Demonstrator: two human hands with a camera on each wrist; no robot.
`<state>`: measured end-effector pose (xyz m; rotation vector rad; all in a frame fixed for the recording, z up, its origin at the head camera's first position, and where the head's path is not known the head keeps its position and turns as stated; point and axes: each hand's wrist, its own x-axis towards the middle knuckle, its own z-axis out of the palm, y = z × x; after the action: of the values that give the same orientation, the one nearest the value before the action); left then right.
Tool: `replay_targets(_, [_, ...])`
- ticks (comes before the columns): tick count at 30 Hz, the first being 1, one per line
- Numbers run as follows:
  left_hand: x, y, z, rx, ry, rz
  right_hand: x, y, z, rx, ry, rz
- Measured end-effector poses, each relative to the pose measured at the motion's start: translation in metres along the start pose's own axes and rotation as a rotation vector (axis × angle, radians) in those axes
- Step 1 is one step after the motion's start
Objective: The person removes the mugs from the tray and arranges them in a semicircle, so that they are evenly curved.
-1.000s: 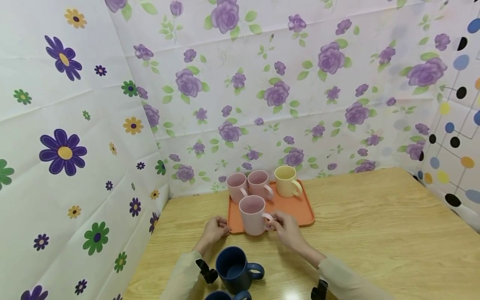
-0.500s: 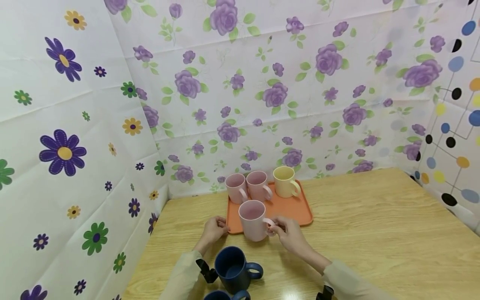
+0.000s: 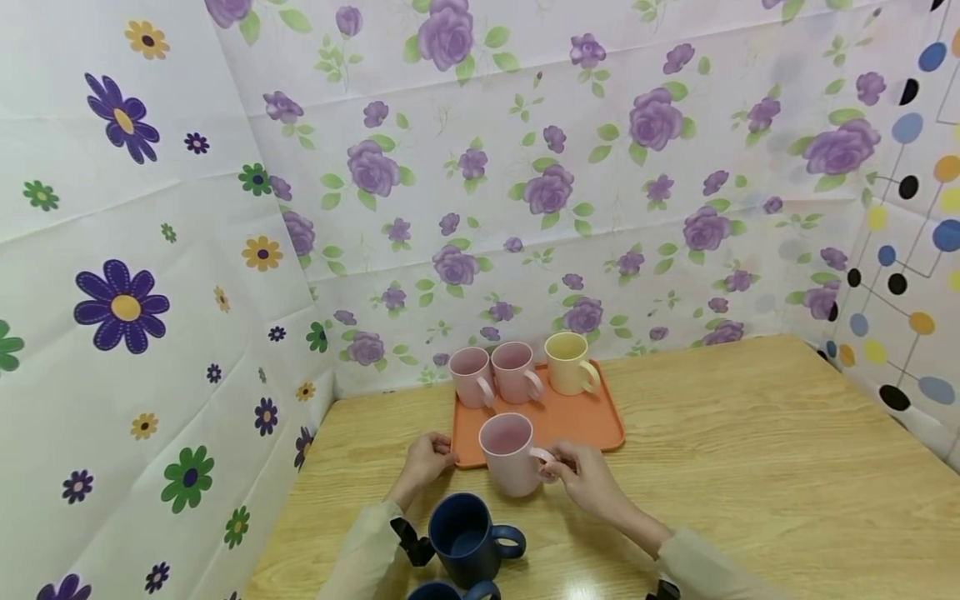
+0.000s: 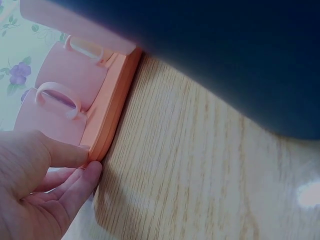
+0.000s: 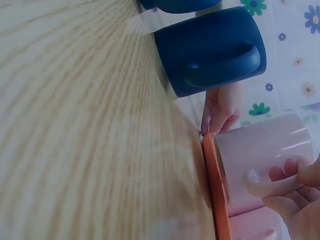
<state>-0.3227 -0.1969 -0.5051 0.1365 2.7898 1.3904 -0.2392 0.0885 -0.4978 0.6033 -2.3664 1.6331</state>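
Observation:
My right hand [image 3: 588, 481] grips the handle of a pink mug [image 3: 512, 458], held upright at the front edge of an orange tray [image 3: 577, 423]. In the right wrist view, several fingers wrap that handle. Whether the mug's base clears the tray rim I cannot tell. My left hand [image 3: 427, 462] pinches the tray's front left corner; the left wrist view shows thumb and fingertips meeting at the rim. At the back of the tray stand two more pink mugs [image 3: 471, 379] and a yellow mug [image 3: 567, 364].
In front of the tray, beside my left forearm, stands a dark blue mug [image 3: 462, 537]. Another blue mug [image 3: 437, 591] is cut off by the bottom edge. The wooden table [image 3: 735, 442] meets a floral cloth wall [image 3: 420, 208] behind the tray.
My right hand has drawn the pink mug back from the tray toward me and slightly to the right. The left hand has stayed at the tray corner.

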Motion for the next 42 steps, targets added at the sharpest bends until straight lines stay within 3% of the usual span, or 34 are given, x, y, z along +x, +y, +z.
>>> replay_targets(14, [0.000,-0.003,-0.001,0.023,0.006,0.024,-0.011,-0.005,0.001,0.043,-0.089,0.046])
replay_targets(21, [0.000,-0.003,-0.001,0.021,0.009,0.032,-0.015,0.004,0.002,0.079,-0.119,-0.014])
replay_targets(39, [-0.002,-0.001,0.000,0.022,0.009,0.070,-0.016,0.005,-0.004,0.082,-0.195,0.069])
replay_targets(42, [-0.002,-0.002,0.001,0.009,0.009,0.048,-0.017,0.006,-0.006,0.075,-0.218,0.080])
